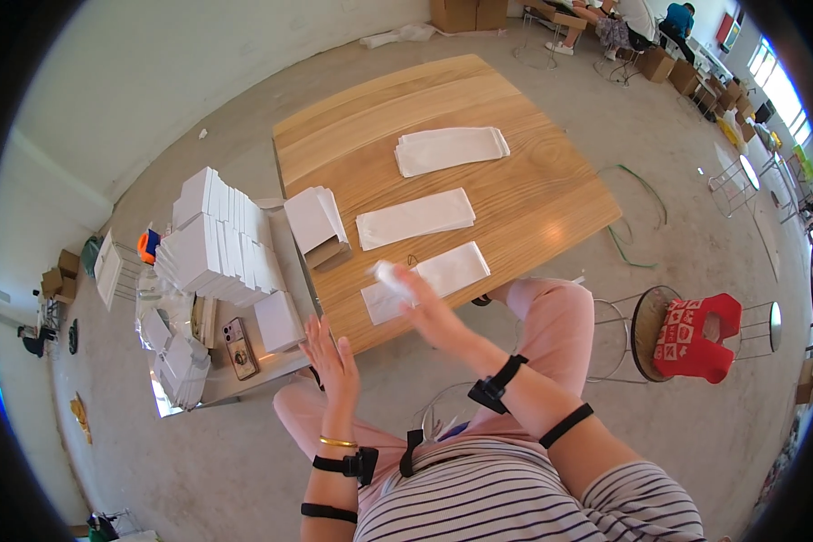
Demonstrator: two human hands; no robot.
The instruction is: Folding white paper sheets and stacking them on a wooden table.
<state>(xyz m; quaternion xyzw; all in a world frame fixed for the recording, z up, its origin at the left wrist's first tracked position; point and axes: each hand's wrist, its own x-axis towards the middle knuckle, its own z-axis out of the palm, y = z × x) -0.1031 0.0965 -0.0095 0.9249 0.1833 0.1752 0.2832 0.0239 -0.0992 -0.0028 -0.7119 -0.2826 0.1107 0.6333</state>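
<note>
My left hand (331, 355) is raised at the table's near left corner, its fingers stretched out and nothing in it. Over the nearest flat white sleeve (461, 268), my right hand (422, 305) is smeared by motion. A small white object (390, 275) shows at its fingers, too blurred to name. Two stacks of similar flat white sleeves lie farther off, a middle stack (415, 219) and a far stack (452, 150). Left of them, an open carton (330, 253) with white cards or folded boxes (312, 219) sits at the table's left edge.
A lower side table (228, 390) adjoins the wooden table (542, 194) on the left. It bears tall stacks of white boxes (212, 244), a phone (239, 349) and plastic wrapping. A red bag (696, 339) rests on a round stool at right. Other people sit at the far right.
</note>
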